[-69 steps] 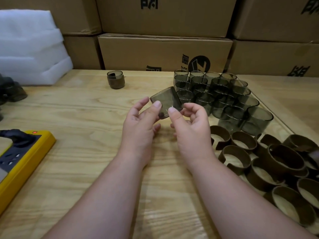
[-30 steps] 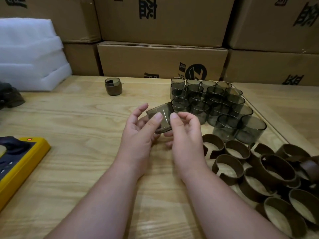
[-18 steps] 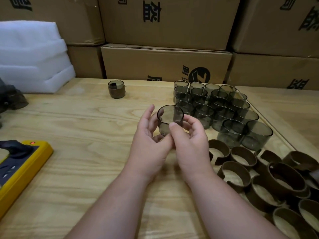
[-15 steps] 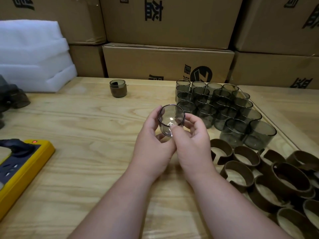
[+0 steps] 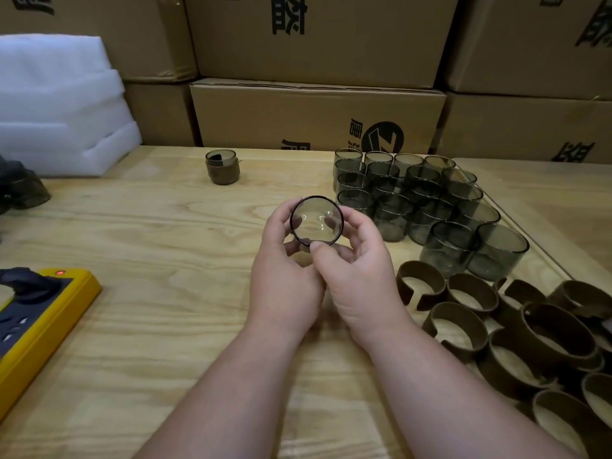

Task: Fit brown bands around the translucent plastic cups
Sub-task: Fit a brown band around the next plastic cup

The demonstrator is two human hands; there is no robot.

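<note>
Smoky translucent plastic cup [image 5: 316, 220] now tipped mouth-up toward us, both hands' fingers [image 5: 356, 223] cradling it, brown band not yet on.

held cup [image 5: 316, 220] above surface [image 5: 159, 309] centre, between left hand [image 5: 284, 276] and right hand [image 5: 359, 273] | cup cluster [image 5: 420, 203] right-rear | bands [image 5: 516, 329] right-front, before cluster | banded cup [image 5: 222, 166] left-rear | power strip [image 5: 36, 313] left edge | foam [image 5: 56, 104] far left-rear | boxes [image 5: 314, 114] behind surface
</note>
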